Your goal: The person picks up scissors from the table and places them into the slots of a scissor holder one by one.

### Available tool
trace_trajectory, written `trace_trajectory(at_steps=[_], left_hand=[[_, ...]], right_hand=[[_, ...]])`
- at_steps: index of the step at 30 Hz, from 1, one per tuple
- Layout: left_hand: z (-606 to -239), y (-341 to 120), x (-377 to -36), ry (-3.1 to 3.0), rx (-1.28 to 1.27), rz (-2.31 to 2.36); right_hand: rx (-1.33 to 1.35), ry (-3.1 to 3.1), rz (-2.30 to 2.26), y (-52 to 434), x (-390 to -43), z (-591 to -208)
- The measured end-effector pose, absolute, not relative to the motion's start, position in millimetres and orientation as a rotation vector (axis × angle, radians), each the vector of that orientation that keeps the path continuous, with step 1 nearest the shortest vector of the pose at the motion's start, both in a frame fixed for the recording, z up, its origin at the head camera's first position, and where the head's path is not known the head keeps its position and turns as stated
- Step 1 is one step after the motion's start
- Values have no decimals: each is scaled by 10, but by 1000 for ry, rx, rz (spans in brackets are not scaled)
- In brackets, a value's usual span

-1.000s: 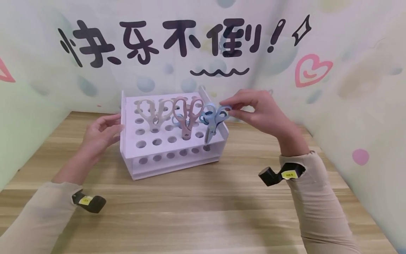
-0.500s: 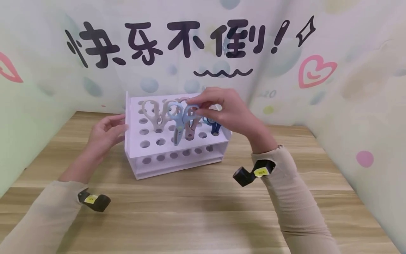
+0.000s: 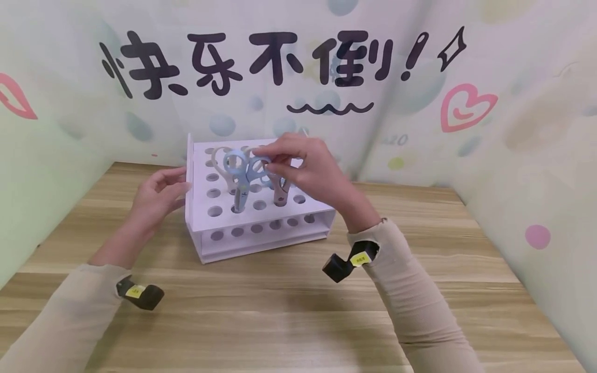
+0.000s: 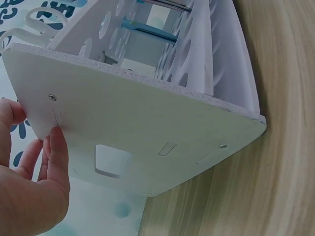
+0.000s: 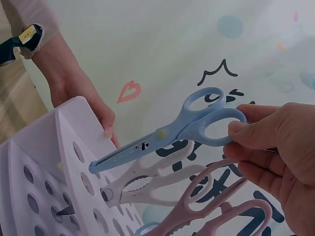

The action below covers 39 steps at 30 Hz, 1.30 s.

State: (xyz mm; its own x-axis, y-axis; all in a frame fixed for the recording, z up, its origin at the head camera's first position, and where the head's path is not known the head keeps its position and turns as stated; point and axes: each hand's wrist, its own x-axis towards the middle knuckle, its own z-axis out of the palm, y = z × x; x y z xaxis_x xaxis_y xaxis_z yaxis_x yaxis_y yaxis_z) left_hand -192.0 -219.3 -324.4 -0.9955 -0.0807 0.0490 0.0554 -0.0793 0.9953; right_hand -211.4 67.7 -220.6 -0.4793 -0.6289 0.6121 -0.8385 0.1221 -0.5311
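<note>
We find the right hand point(image 3: 310, 168) pinching one handle ring of the blue scissors point(image 3: 243, 173) between thumb and fingertips point(image 5: 241, 132). The scissors hang blade-down over the white rack point(image 3: 261, 217), above its middle holes; from the wrist view the blade tip sits at the mouth of a hole, and we cannot tell whether it has entered. The blades are closed.

The left hand point(image 3: 156, 194) rests against the rack's left end panel point(image 4: 138, 132), fingers straight and relaxed, fingertips touching the panel and gripping nothing.

In the rack we note a cream pair of scissors point(image 3: 221, 163) standing just left of the blue pair and a pink pair point(image 5: 211, 204) just right of it, both blade-down in holes. The rack stands on a wooden table point(image 3: 289, 305), near a printed backdrop point(image 3: 261, 62).
</note>
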Motion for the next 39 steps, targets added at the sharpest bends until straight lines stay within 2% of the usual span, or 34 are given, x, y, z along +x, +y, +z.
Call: trace_trajectory(at_steps=[11,21,32,39], left_hand=[[-3250,-2201,-1919,-2074,33,-2247],[-3255,-2197,-1915,-2074,14,-2240],[-3221,-2189,-1935,-2062,30,-2246],[-3225,-2181,-1924,-2049,41,-2259]], right_hand=[[1333,-2226,1329,637,-2124,-2349],[1394,-2207,1249,567,-2161,-2505],[1192,-2227,1209,493,-2088,-2706],[1060,-2272,1382,419,-2022,-2833]])
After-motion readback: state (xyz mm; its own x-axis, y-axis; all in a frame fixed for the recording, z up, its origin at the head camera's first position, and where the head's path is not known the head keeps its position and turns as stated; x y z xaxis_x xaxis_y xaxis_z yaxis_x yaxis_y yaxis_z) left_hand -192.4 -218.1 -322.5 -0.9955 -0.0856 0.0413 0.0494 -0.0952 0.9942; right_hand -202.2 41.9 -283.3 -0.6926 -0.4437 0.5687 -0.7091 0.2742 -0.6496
